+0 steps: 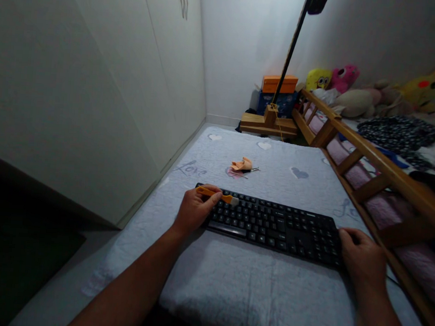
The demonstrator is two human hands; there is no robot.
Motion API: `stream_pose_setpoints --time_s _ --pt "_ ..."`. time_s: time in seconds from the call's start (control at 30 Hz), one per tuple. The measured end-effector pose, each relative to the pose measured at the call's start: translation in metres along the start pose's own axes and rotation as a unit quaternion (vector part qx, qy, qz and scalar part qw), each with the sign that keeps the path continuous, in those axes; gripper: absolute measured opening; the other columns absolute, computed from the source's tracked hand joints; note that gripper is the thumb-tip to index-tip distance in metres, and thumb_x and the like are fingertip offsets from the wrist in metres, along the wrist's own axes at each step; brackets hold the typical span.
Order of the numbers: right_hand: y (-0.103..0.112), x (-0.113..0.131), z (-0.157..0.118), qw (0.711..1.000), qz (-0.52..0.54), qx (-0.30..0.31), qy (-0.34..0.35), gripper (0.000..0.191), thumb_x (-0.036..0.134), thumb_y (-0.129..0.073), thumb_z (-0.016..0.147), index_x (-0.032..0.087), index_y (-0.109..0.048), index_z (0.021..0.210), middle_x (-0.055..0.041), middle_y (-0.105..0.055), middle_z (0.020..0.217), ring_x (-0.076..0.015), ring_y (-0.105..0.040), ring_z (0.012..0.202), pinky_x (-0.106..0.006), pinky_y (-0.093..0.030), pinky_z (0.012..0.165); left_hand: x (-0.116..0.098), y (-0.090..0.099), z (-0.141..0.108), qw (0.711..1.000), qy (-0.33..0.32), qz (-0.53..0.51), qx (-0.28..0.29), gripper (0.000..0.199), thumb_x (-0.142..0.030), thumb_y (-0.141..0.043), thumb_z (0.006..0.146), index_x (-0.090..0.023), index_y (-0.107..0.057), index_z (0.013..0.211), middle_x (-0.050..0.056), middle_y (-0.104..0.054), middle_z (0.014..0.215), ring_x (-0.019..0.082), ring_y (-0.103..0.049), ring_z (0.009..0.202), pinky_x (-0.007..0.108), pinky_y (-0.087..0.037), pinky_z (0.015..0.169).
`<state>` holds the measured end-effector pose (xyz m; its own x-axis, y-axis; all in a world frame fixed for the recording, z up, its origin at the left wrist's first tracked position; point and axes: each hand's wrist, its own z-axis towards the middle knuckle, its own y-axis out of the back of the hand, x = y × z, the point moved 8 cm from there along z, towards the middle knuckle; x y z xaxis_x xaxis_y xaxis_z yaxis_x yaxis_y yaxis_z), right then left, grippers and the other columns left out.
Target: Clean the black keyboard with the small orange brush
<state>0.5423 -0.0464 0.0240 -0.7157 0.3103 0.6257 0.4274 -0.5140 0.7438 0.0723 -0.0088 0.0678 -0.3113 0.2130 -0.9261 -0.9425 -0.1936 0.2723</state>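
Observation:
A black keyboard (pixel 272 226) lies on the pale patterned cloth, slightly slanted. My left hand (pixel 196 207) is closed round an orange-handled brush (pixel 225 198) at the keyboard's left end, and the brush's pale tip is over the upper left keys. At the other end, my right hand (pixel 363 255) grips the keyboard's right edge, its thumb at the side and the other fingers partly hidden. Beyond the keyboard sits a crumpled orange cloth (pixel 242 164) with thin metal pieces beside it.
The cloth-covered surface (pixel 224 277) runs between a white wardrobe (pixel 134 68) on the left and a wooden bed rail (pixel 367 148) on the right. Behind it stand a wooden stand (pixel 270 118) with a dark pole and an orange box (pixel 280 83). Plush toys lie on the bed.

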Motion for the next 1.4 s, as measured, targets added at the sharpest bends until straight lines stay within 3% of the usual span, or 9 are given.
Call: stream_pose_setpoints --time_s 0.13,0.37,0.57,0.77,1.23,1.4 --pt "0.000 0.001 -0.001 1.000 0.007 0.000 0.005 0.032 0.047 -0.054 0.071 0.020 -0.070 0.076 -0.0084 -0.072 0.076 -0.0285 -0.064 0.075 -0.039 -0.047 0.073 0.000 -0.008 -0.002 1.000 -0.002 0.013 0.028 0.021 -0.037 -0.068 0.085 -0.019 -0.077 0.088 0.005 -0.078 0.086 0.021 -0.073 0.081 0.032 -0.057 0.076" --pt "0.000 -0.001 0.000 1.000 0.010 -0.004 -0.002 0.033 0.049 -0.053 0.069 0.021 -0.070 0.076 -0.0077 -0.072 0.076 -0.0289 -0.064 0.077 -0.039 -0.048 0.074 -0.002 -0.003 -0.001 0.997 -0.030 0.076 0.007 0.019 -0.035 -0.065 0.087 -0.019 -0.076 0.088 0.004 -0.078 0.084 0.020 -0.073 0.078 0.030 -0.056 0.074" --pt "0.000 -0.001 0.000 1.000 0.007 0.006 -0.020 0.035 0.049 -0.053 0.068 0.020 -0.070 0.077 -0.0096 -0.073 0.080 -0.0301 -0.065 0.080 -0.041 -0.048 0.078 -0.007 0.012 0.002 0.990 -0.045 0.127 -0.040 0.017 -0.032 -0.062 0.085 -0.019 -0.073 0.083 0.004 -0.076 0.077 0.019 -0.071 0.070 0.029 -0.055 0.067" --pt "-0.001 -0.001 0.000 1.000 0.008 0.002 -0.013 0.035 0.050 -0.053 0.068 0.021 -0.070 0.077 -0.0089 -0.073 0.081 -0.0303 -0.066 0.081 -0.041 -0.048 0.078 -0.014 0.028 0.002 0.972 -0.078 0.200 -0.097 0.017 -0.026 -0.058 0.083 -0.019 -0.073 0.085 0.003 -0.076 0.079 0.018 -0.070 0.068 0.028 -0.055 0.070" --pt "0.001 0.001 -0.001 1.000 0.005 0.005 -0.022 0.035 0.049 -0.053 0.068 0.020 -0.070 0.077 -0.0088 -0.072 0.079 -0.0301 -0.066 0.080 -0.040 -0.047 0.077 -0.010 0.067 0.005 0.885 -0.124 0.382 -0.235 0.022 -0.016 -0.055 0.076 -0.019 -0.075 0.085 0.005 -0.078 0.084 0.020 -0.071 0.072 0.027 -0.051 0.069" --pt "-0.001 -0.003 0.001 1.000 0.000 0.003 -0.016 0.034 0.049 -0.054 0.069 0.021 -0.070 0.076 -0.0077 -0.071 0.076 -0.0297 -0.066 0.079 -0.039 -0.047 0.075 -0.007 0.077 0.005 0.895 -0.097 0.349 -0.261 0.020 -0.019 -0.056 0.077 -0.019 -0.074 0.085 0.005 -0.076 0.081 0.019 -0.069 0.070 0.028 -0.051 0.071"
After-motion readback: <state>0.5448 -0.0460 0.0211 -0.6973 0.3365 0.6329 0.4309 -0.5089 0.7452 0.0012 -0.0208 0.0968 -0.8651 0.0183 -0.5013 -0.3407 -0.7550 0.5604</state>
